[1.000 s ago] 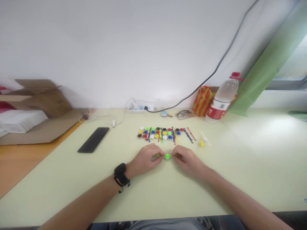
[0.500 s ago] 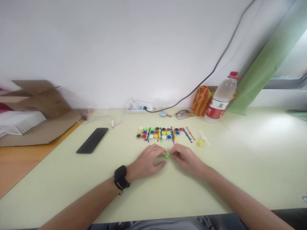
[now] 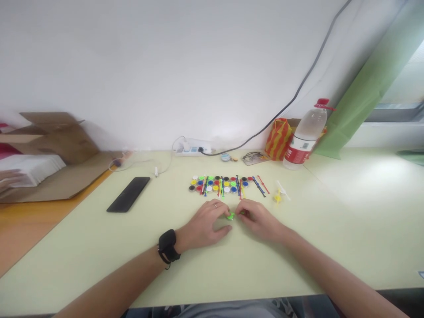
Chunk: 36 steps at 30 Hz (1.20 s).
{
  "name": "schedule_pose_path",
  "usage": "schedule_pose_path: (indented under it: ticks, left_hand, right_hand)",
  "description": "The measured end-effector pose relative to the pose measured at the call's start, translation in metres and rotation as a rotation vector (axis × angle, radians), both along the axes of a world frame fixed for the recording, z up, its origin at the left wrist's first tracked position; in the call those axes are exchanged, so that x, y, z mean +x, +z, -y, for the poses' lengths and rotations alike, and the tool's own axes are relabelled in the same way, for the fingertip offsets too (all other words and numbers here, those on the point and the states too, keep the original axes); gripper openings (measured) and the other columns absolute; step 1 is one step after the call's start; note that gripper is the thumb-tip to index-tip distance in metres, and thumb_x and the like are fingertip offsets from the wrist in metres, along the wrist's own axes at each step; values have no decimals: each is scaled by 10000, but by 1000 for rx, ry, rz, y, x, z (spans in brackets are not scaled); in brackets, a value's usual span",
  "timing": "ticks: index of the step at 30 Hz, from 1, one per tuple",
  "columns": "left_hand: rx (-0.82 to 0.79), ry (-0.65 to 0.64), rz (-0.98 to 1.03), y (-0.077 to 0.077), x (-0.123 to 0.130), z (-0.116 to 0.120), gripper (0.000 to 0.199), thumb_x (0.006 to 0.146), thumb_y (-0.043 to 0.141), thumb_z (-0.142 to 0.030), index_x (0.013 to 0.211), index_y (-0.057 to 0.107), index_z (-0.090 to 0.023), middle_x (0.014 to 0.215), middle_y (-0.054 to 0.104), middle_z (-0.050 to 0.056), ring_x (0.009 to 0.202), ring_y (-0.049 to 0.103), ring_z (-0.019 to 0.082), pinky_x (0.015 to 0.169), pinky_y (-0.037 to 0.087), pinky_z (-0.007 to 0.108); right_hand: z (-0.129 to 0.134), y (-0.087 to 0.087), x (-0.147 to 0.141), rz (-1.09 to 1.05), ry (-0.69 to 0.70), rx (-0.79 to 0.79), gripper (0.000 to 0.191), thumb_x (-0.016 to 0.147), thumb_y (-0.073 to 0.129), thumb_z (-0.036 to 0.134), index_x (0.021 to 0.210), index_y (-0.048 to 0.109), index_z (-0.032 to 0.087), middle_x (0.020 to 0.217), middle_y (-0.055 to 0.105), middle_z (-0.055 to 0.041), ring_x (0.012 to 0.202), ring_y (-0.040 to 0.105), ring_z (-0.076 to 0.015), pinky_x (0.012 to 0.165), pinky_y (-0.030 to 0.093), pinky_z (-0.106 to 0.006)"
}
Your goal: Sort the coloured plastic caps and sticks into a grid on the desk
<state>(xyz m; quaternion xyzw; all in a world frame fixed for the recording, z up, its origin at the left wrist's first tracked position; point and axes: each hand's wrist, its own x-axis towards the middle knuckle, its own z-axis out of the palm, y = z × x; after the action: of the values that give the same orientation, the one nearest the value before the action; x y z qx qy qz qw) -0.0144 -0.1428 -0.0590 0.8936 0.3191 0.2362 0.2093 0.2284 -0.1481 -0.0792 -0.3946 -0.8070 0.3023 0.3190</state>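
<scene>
A small bright green piece (image 3: 231, 216) lies on the pale green table between my hands. The index fingertip of my left hand (image 3: 206, 224) touches it, with the thumb apart below. To its right, my right hand (image 3: 260, 220) has its fingers pinched together on something small that I cannot make out. Beyond the hands are rows of coloured round pieces (image 3: 226, 184), with thin coloured sticks (image 3: 237, 185) lying across and beside them. A yellow piece (image 3: 277, 197) with a white stick (image 3: 283, 191) lies to the right of the rows.
A black phone (image 3: 128, 194) lies at left. A power strip (image 3: 193, 149), eyeglasses (image 3: 254, 157), a striped bag (image 3: 278, 139) and a large bottle (image 3: 305, 137) stand or lie along the back. At far left, another person's hand (image 3: 9, 177) touches white sheets (image 3: 36, 168) beside cardboard (image 3: 88, 174).
Another person's hand has come into view at the far left on the white sheets. The green piece looks slightly tilted now. My hands have hardly moved.
</scene>
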Motion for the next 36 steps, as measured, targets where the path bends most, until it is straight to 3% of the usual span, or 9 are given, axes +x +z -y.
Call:
schedule_pose_path:
  ticks: [8, 12, 16, 21, 24, 26, 28, 29, 36]
  left_hand:
    - [27, -2, -47, 2, 1, 2, 161, 890, 679, -263, 1033, 604, -260, 1185, 687, 32, 1160, 602, 259, 1012, 455, 436]
    - [10, 10, 27, 0, -3, 1, 320, 902, 695, -298, 1208, 600, -285, 1355, 625, 51, 1284, 544, 268, 1106, 429, 457]
    - [12, 90, 134, -2, -5, -2, 418, 920, 676, -289, 1319, 552, -283, 1392, 589, 78, 1324, 514, 274, 1140, 420, 471]
    - [16, 151, 171, -3, -6, -3, 361, 942, 620, -226, 1293, 566, -289, 1347, 607, 61, 1318, 510, 264, 1155, 407, 477]
    - [39, 187, 197, -2, -7, -5, 318, 967, 573, -217, 1278, 577, -283, 1314, 623, 63, 1290, 523, 269, 1142, 409, 490]
    - [47, 214, 213, -1, -7, -6, 299, 987, 542, -223, 1278, 582, -277, 1299, 627, 66, 1276, 529, 267, 1130, 414, 484]
    - [53, 239, 228, -1, -8, -7, 286, 1003, 522, -234, 1279, 586, -272, 1290, 629, 66, 1265, 534, 262, 1126, 411, 473]
    - [57, 247, 233, -1, -8, -8, 279, 1009, 518, -239, 1276, 588, -270, 1285, 631, 65, 1261, 537, 259, 1130, 405, 469]
    - [45, 258, 238, 0, -10, -10, 254, 1025, 510, -270, 1265, 594, -271, 1260, 645, 63, 1234, 549, 251, 1113, 414, 461]
  right_hand:
    - [0, -2, 0, 8, -11, 5, 168, 884, 519, 77, 907, 619, 210, 890, 634, -27, 771, 576, -156, 670, 460, -276]
    - [3, -2, 0, -4, -72, 8, 136, 939, 579, 222, 1071, 608, 212, 971, 649, -52, 794, 590, -169, 709, 507, -306]
    - [4, -4, 3, 18, -209, -10, 323, 969, 575, 375, 1245, 576, 209, 987, 658, -70, 752, 609, -180, 681, 523, -326]
    - [12, 1, 1, 152, -497, -47, 496, 973, 541, 466, 1375, 554, 174, 741, 647, -18, 614, 581, -199, 585, 440, -322]
    - [33, 12, -8, 130, -517, -93, 451, 959, 558, 521, 1213, 681, 169, 620, 595, -5, 574, 542, -194, 542, 387, -298]
    - [51, 22, -15, 4, -236, -304, 492, 999, 478, 568, 852, 749, 185, 541, 521, 0, 516, 488, -158, 503, 360, -276]
    - [66, 33, -20, -137, 88, -620, 664, 1033, 361, 614, 702, 741, 182, 486, 462, 4, 469, 446, -134, 496, 371, -271]
    - [71, 38, -21, -210, 107, -647, 650, 1026, 389, 623, 716, 749, 179, 508, 461, 6, 486, 427, -127, 509, 365, -270]
    - [33, 58, 13, -217, -221, -302, 524, 981, 484, 624, 749, 698, 206, 560, 398, 22, 532, 396, -141, 516, 344, -279]
